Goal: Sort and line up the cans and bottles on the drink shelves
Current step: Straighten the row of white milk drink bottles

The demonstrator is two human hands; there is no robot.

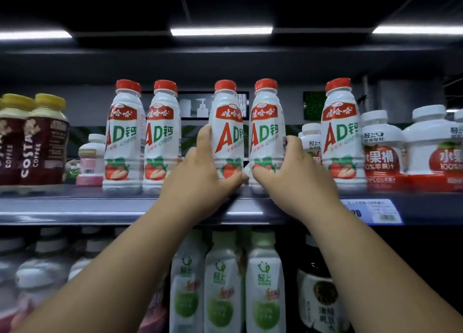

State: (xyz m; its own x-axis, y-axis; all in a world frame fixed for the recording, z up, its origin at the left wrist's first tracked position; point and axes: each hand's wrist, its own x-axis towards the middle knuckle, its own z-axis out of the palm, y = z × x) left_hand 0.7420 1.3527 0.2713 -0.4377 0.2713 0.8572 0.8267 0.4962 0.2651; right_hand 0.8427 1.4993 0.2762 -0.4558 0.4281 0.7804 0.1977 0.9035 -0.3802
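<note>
Head cam: L hand grasps red-cap bottle, R hand its neighbour; lining up, next prob. close the gaps.

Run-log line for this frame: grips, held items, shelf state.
left grip: holds third AD bottle from left | right grip: holds fourth AD bottle | both upright, adjacent, upper shelf | gaps either side of pair

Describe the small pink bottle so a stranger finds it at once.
On the upper shelf, find the row of red-capped AD calcium bottles. Between its left end and the brown Costa Coffee bottles stands the pink-labelled bottle. Unlike both neighbours, it is short and white-capped.
</note>
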